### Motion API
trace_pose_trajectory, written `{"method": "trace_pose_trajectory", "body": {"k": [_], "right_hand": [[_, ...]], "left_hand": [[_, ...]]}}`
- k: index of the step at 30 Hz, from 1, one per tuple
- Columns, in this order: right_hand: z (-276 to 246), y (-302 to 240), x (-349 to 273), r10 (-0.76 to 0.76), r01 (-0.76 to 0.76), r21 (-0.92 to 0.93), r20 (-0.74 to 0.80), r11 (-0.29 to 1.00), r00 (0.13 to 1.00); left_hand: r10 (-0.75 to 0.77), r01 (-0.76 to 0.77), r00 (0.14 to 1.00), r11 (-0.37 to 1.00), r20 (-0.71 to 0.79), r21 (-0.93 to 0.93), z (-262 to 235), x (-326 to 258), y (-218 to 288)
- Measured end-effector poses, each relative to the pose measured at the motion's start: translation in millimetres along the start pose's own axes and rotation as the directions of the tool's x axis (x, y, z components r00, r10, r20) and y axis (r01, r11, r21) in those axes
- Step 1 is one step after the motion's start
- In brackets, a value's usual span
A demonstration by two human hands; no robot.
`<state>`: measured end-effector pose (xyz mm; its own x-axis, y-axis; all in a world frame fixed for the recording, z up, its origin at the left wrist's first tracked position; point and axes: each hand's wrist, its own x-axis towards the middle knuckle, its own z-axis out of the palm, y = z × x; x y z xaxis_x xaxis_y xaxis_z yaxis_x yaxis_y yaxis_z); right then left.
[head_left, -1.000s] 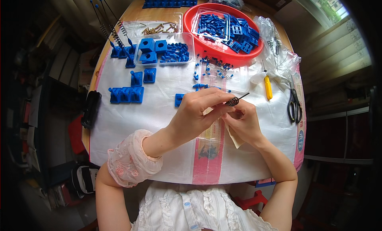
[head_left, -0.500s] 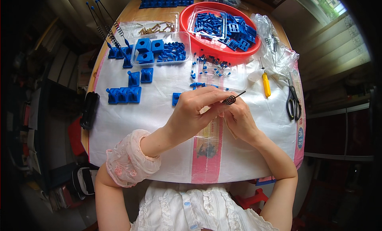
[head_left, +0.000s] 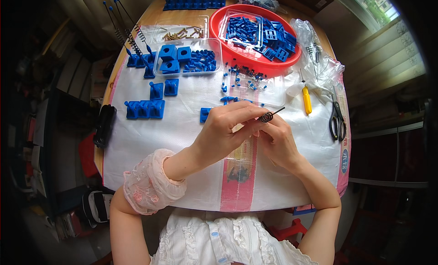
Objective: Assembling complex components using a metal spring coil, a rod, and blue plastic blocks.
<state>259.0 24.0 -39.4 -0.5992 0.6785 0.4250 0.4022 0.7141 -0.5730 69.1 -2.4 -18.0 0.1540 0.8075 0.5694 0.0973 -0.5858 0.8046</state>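
Note:
A black coil spring (head_left: 266, 117) with a straight wire end pointing to the right shows at the fingertips of my left hand (head_left: 228, 126). Thumb and forefinger of that hand are pinched round it. Close against it, my right hand (head_left: 280, 144) has its fingers curled in; whatever they grip is hidden behind the fingers. Just beyond my left hand lie a small blue base block (head_left: 205, 114) and some small blue pieces (head_left: 229, 100). Blue stands (head_left: 145, 109) in a row sit farther left on the white sheet.
At the back is a red basin (head_left: 292, 59) of blue parts, beside a clear box (head_left: 219, 59) with blue blocks. Brass screws (head_left: 183, 34) lie behind it. On the right are a yellow-handled pick (head_left: 307, 101), scissors (head_left: 337, 121) and plastic bags (head_left: 315, 59). Springs on stands (head_left: 137, 46) rise at back left.
The whole view has shifted slightly. My right hand's fingers have drawn a little down from the spring, while my left hand keeps its pinch on it.

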Motion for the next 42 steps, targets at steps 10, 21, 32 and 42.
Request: {"method": "trace_pose_trajectory", "body": {"k": [10, 21, 32, 42], "right_hand": [[2.0, -2.1, -2.2, 0.065, -0.065, 0.029, -0.029, 0.997, 0.997], [-63.2, 8.8, -0.5, 0.344, -0.291, -0.323, 0.12, 0.901, 0.931], [-39.0, -9.5, 3.6, 0.169, -0.168, -0.068, 0.009, 0.983, 0.986], [3.4, -2.5, -0.9, 0.017, 0.001, 0.163, -0.109, 0.987, 0.994]], "left_hand": [[-0.013, 0.013, 1.0, 1.0, -0.002, -0.016, 0.0, -0.7, -1.8], [-0.068, 0.069, 0.997, 0.997, 0.023, -0.047, 0.0, 1.8, 3.3], [-0.08, 0.081, 0.996, 0.996, 0.025, -0.043, 0.5, 2.2, 3.3], [-0.03, 0.031, 0.999, 0.999, 0.028, -0.027, 1.8, -0.2, 0.8]]}}
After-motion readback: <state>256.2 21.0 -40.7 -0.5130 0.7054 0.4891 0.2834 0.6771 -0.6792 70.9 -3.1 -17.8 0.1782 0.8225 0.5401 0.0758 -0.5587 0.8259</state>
